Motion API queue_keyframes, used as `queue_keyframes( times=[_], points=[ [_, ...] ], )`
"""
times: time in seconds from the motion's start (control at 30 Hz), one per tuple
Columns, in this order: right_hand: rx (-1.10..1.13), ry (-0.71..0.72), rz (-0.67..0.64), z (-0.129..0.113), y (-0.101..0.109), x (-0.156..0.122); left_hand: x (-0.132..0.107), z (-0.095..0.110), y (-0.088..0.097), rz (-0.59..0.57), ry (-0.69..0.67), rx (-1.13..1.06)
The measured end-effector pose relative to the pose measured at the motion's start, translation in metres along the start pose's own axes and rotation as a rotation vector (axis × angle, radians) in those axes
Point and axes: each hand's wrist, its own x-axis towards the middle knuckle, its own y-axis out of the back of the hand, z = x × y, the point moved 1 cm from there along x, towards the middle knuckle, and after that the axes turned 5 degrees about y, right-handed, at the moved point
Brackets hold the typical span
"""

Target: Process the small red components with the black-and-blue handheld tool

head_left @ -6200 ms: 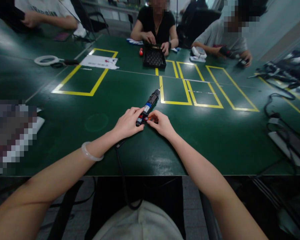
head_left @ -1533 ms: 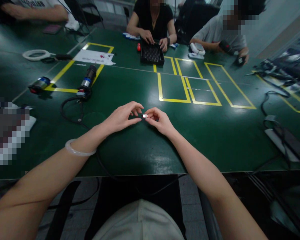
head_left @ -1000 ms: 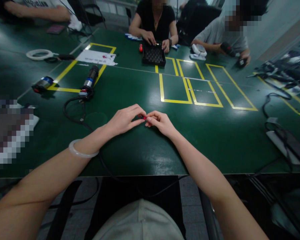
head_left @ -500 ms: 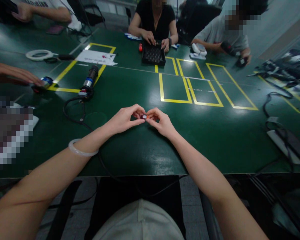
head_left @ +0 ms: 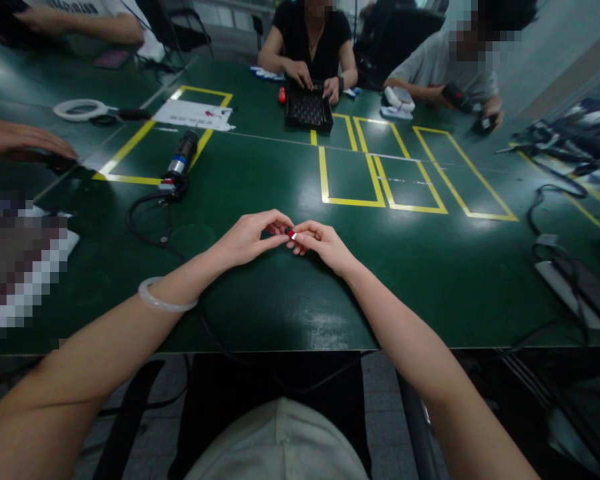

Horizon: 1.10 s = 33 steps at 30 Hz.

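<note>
Just above the green table [head_left: 260,300], a small red, white and black part [head_left: 292,234] is pinched between my two hands; it is too small to tell its kind. My left hand [head_left: 255,237] holds its left side between thumb and fingertips. From the right, my right hand [head_left: 325,243] grips the same part, thumb on top and fingers curled below it. The fingers hide much of the part.
A black cylindrical device with a blue band [head_left: 180,160] and a looping cable stands at the left. Yellow tape frames [head_left: 353,201] mark the table. Opposite, a person's hands work in a black tray [head_left: 307,123]. A co-worker's hand [head_left: 25,143] is at far left.
My right hand has turned, its fingers now curled lower, and the small part shows its red and white side. At far left, the co-worker's hand has drawn leftward with a dark device.
</note>
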Motion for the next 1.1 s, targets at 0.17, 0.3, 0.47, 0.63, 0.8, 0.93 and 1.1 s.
queue_keyframes(
  times=[0.17,0.3,0.47,0.63,0.8,0.93,1.1],
  points=[
    [0.12,-0.067,-0.009,0.0,-0.002,0.0,0.0,-0.003,-0.002,-0.002,0.004,0.004],
    [0.098,-0.06,0.002,-0.002,-0.002,0.0,0.001,-0.004,0.002,-0.007,-0.01,0.046],
    [0.043,-0.027,0.039,-0.002,0.001,-0.001,0.002,-0.035,0.04,0.187,0.093,0.297],
    [0.017,-0.019,0.029,0.0,0.001,0.0,-0.016,-0.107,0.104,0.48,0.421,0.567],
    [-0.005,-0.017,0.009,-0.002,0.0,0.0,-0.031,-0.167,0.143,0.403,0.61,0.579],
    [-0.025,-0.015,0.004,-0.002,0.001,0.0,-0.027,-0.18,0.149,0.223,0.682,0.576],
    [-0.028,0.002,0.03,0.001,0.001,0.002,-0.021,-0.169,0.136,0.274,0.652,0.674]
  ],
)
